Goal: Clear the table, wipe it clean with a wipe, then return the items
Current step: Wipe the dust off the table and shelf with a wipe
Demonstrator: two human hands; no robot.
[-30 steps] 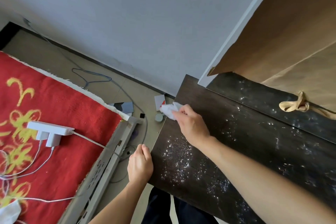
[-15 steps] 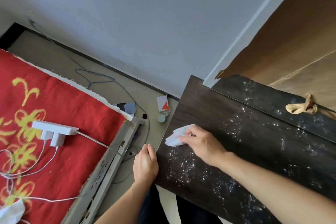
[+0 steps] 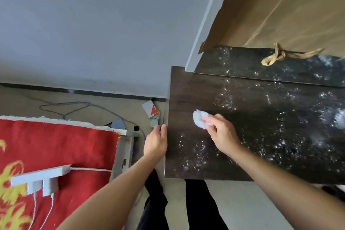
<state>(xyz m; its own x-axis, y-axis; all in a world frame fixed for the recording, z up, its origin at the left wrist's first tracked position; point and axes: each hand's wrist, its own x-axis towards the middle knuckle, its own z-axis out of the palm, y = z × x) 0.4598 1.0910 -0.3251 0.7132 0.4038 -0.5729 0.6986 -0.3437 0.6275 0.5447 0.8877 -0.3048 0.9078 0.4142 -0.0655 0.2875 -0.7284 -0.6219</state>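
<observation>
A dark wooden table is speckled with wet, shiny spots over most of its top. My right hand presses a crumpled white wipe onto the table near its left side, fingers curled over the wipe. The wipe sticks out past my fingertips to the left. My left hand rests against the table's left edge with fingers fairly straight and holds nothing.
A bed with a red patterned blanket stands left, carrying a white power strip and cables. On the floor between bed and table lie a small white-and-red box and a round cap. A tan knotted cloth lies behind the table.
My right hand has slid the wipe from the table's far left corner inward and nearer to me. My left hand has come up against the table's left edge.
</observation>
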